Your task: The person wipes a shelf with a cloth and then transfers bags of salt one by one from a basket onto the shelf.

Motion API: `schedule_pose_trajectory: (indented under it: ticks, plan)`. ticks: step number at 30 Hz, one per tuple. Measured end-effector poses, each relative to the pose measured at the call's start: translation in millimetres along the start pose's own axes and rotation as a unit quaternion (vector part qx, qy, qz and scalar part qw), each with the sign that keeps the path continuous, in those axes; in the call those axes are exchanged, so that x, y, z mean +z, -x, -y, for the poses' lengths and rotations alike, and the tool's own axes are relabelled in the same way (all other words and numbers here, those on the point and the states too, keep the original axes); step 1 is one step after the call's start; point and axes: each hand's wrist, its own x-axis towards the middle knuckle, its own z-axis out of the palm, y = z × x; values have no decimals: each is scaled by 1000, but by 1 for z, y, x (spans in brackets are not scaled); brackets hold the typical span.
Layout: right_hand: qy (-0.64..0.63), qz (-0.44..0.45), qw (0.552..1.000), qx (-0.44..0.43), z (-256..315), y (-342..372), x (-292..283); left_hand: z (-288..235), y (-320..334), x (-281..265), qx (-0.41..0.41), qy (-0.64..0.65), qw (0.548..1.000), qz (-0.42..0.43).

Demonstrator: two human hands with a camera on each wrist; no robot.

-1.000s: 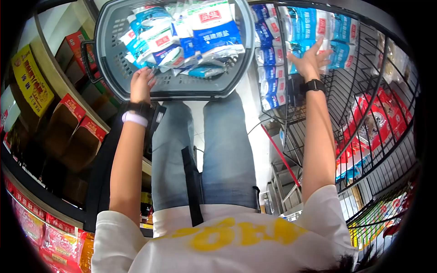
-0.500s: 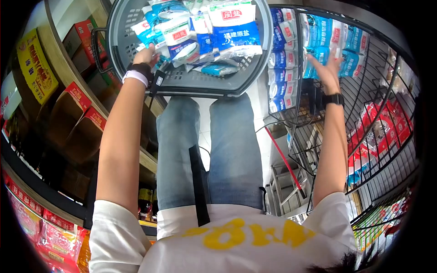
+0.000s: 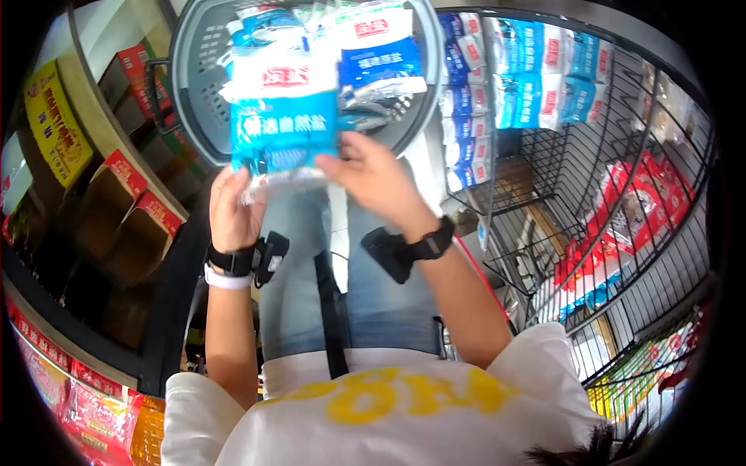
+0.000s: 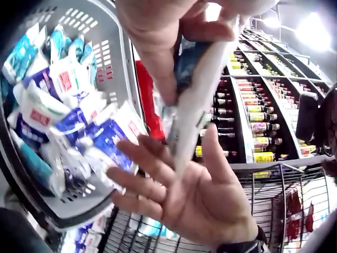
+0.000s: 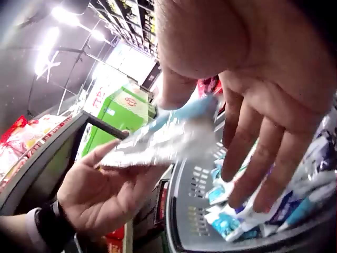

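A light-blue and white salt packet [image 3: 284, 124] is up over the near part of the grey basket [image 3: 203, 128], label facing me. My left hand [image 3: 233, 210] holds its lower left corner; in the left wrist view its thumb and fingers [image 4: 168, 58] pinch the packet. At the lower right corner is my right hand [image 3: 381, 182], its thumb against the packet. Its fingers [image 5: 268, 168] stretch out straight in the right wrist view. Inside the basket lie several more salt packets [image 3: 381, 62], dark blue and light blue, in a loose heap.
To the right is a black wire cart [image 3: 536, 167] with light-blue salt packets [image 3: 517, 101] and red packages [image 3: 645, 194]. Dark-blue packets [image 3: 464, 101] line up beside it. Shelves with boxes [image 3: 128, 78] flank the left side; bottle shelves [image 4: 258, 116] stand farther off.
My right hand has left the light-blue packets in the cart and come across to the basket. My left hand has drawn back from the basket, and a salt packet is now between both hands.
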Motion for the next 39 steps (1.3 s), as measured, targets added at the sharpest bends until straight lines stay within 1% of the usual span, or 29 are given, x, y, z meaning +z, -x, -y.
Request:
schedule_pose_trajectory:
  ticks: [1, 2, 3, 4, 5, 7, 8, 10, 11, 12, 13, 14, 15, 16, 17, 18, 19, 20, 21, 22, 23, 24, 26, 27, 28, 30, 34, 37, 39]
  plan:
    - [-10, 3, 996, -92, 1, 2, 5, 6, 5, 16, -11, -5, 999, 32]
    - [-123, 0, 992, -37, 9, 13, 2, 11, 6, 26, -10, -16, 999, 44]
    - [-233, -8, 972, 16, 22, 23, -1, 18, 6, 38, -9, -25, 998, 59]
    - [-241, -30, 970, -14, 21, 28, -10, 20, 3, 41, -22, -95, 991, 94]
    - [-234, -46, 971, -18, 27, 38, -21, 24, -1, 43, -50, -154, 979, 124]
    - [-222, -107, 968, -44, 32, 55, -42, 24, -2, 73, -60, -295, 941, 151]
    - [-180, -158, 970, -42, 37, 64, -53, 33, -7, 76, -24, -317, 925, 207]
    - [-165, -224, 954, -109, 36, 76, -82, 48, -6, 90, -2, -295, 927, 230]
    - [-190, -269, 932, -153, 41, 79, -95, 52, -6, 95, 7, -299, 924, 239]
    - [-194, -311, 915, -170, 39, 83, -114, 56, -4, 94, -10, -312, 919, 239]
    - [-221, -330, 894, -209, 37, 80, -136, 57, -3, 93, -11, -312, 920, 239]
    - [-188, -324, 892, -253, 46, 77, -153, 58, -1, 92, -13, -357, 902, 243]
    - [-176, -390, 871, -242, 48, 71, -175, 59, 0, 89, -15, -402, 882, 246]
    - [-156, -370, 872, -280, 49, 66, -201, 60, 0, 86, -19, -425, 871, 245]
    - [-48, -402, 862, -306, 48, 56, -226, 61, 1, 82, -22, -426, 871, 246]
    - [-234, -491, 791, -281, 66, 42, -229, 61, 2, 78, -29, -430, 874, 224]
    - [-257, -518, 767, -278, 73, 30, -250, 60, 1, 74, -35, -435, 876, 203]
    - [-194, -458, 814, -300, 72, 25, -285, 59, -1, 70, -29, -448, 871, 200]
    - [-184, -398, 826, -353, 67, 16, -322, 58, -4, 63, -31, -449, 871, 198]
    - [-224, -442, 805, -327, 85, 11, -323, 57, -8, 56, -47, -447, 874, 185]
    - [-267, -598, 709, -260, 116, -3, -286, 56, -12, 50, -64, -444, 877, 172]
    - [-252, -638, 694, -218, 122, -16, -291, 55, -16, 48, -73, -418, 892, 152]
    - [-125, -652, 733, -146, 103, -24, -327, 54, -28, 36, -93, -412, 899, 116]
    - [-35, -661, 740, -116, 91, -28, -343, 56, -36, 27, -91, -403, 905, 102]
    - [39, -669, 738, -83, 81, -29, -350, 55, -44, 20, -98, -379, 913, 113]
    - [129, -673, 727, -38, 67, -30, -358, 49, -56, 16, -100, -372, 919, 82]
    - [250, -659, 709, 37, 62, -31, -363, 28, -70, 16, -87, -373, 923, 35]
    - [334, -651, 675, 94, 64, -33, -371, 22, -80, 3, -74, -362, 929, 8]
    - [408, -627, 645, 155, 68, -30, -381, 17, -83, 2, -76, -359, 930, 0]
